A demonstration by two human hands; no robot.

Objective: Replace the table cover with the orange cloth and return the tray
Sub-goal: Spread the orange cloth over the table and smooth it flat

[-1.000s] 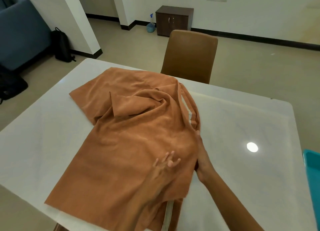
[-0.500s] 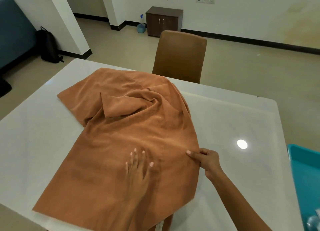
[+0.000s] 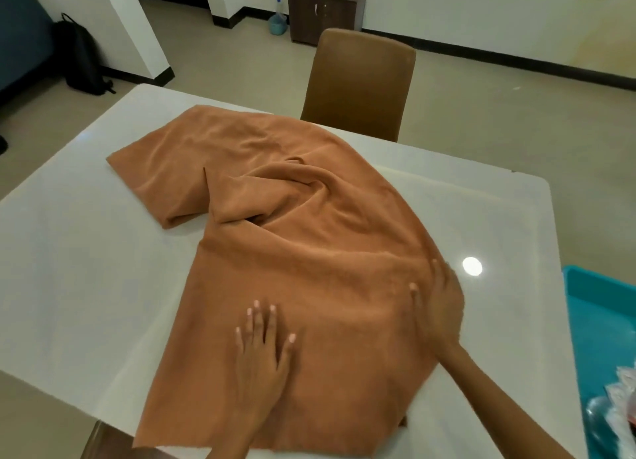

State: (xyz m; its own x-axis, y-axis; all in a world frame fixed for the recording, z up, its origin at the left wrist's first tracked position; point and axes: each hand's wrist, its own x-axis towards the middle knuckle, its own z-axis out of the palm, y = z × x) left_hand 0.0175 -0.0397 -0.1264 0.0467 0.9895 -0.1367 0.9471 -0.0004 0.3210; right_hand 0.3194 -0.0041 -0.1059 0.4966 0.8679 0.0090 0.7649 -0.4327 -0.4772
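Table (image 3: 86, 269): I am seeing its white surface filling most of the view, bare along the left and right sides.
Orange cloth (image 3: 309, 252): it is lying across the middle of the table, bunching into folds toward the far edge and hanging a little over the near edge.
Chair (image 3: 359, 83): it is standing at the far edge.
Tray (image 3: 605, 321): the blue tray is sitting off the table's right edge, with clear wrapped items inside.
Left hand (image 3: 263, 348): it is pressing flat on the cloth near the near edge, fingers spread, gripping nothing.
Right hand (image 3: 440, 307): blurred, it is lying flat on the cloth's right border, fingers extended, not clenching.
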